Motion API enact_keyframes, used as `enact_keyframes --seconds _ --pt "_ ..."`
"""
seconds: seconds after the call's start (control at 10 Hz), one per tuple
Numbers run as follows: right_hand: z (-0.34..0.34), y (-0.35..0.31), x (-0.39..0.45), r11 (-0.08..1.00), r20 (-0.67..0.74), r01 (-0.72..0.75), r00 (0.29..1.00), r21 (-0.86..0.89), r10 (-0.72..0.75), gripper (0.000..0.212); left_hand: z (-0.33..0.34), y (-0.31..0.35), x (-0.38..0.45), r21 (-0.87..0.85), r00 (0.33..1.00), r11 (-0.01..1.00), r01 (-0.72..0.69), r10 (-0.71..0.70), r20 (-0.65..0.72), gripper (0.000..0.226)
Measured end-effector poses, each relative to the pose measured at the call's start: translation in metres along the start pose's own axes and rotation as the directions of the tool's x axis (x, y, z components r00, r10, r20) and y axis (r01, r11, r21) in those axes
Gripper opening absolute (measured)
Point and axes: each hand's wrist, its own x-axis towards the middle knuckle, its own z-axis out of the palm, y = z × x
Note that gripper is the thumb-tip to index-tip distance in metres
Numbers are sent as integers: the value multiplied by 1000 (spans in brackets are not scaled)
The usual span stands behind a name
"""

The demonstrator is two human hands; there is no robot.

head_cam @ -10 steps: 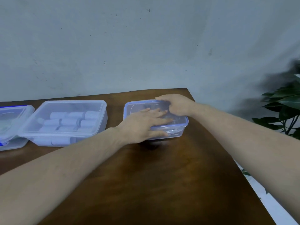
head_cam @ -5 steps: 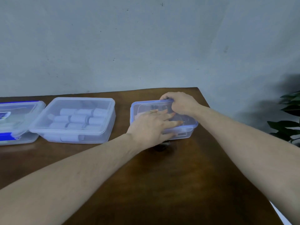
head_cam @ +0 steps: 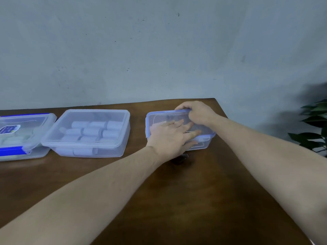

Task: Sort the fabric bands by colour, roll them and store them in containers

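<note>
the right-hand container [head_cam: 178, 129] sits near the far right corner of the wooden surface [head_cam: 194, 200], straight ahead of both your arms, its long axis running left to right, and its blue-rimmed lid [head_cam: 166, 114] lies on top of it. your left hand [head_cam: 172, 137] lies flat on the near half of that lid, fingers straight and spread, pointing right along the long axis and pressing down; it holds nothing. your right hand [head_cam: 196, 113] is at the far right corner, fingers curled over the lid's rim, apparently gripping or pressing the edge there. what lies inside this box is too hidden by your hands to tell. the far edge is the one your right hand already covers, so by my reading the seal is finished from there while the left pins the lid. to the left, well apart, a middle container [head_cam: 88, 133] holds pale rolled bands [head_cam: 93, 132] under its lid, and a third container [head_cam: 21, 137] with a blue clip sits at the left border, touching it.
</note>
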Motion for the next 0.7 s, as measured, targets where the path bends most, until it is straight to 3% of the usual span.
enact_keyframes --seconds 0.1,0.2,0.3,0.5,0.7 --pt "-5 -2 -2 991 -74 36 997 128 -26 62 -1 -7 1 3 999 1000 -29 29 14 53" --pt "-18 -6 -22 968 -253 65 967 244 -1 56 -5 -13 5 0 997 999 -44 44 59 55" --pt "-33 -6 -55 940 -319 72 947 334 41 48 -8 -14 9 -16 995 999 -32 33 90 52" --pt "-69 10 -123 935 -296 56 954 349 54 41 -42 -2 7 21 998 1000 -3 2 58 49" --pt "-109 10 -183 918 -219 85 976 388 1 31 -84 36 -3 -242 960 941 236 -265 -93 36"
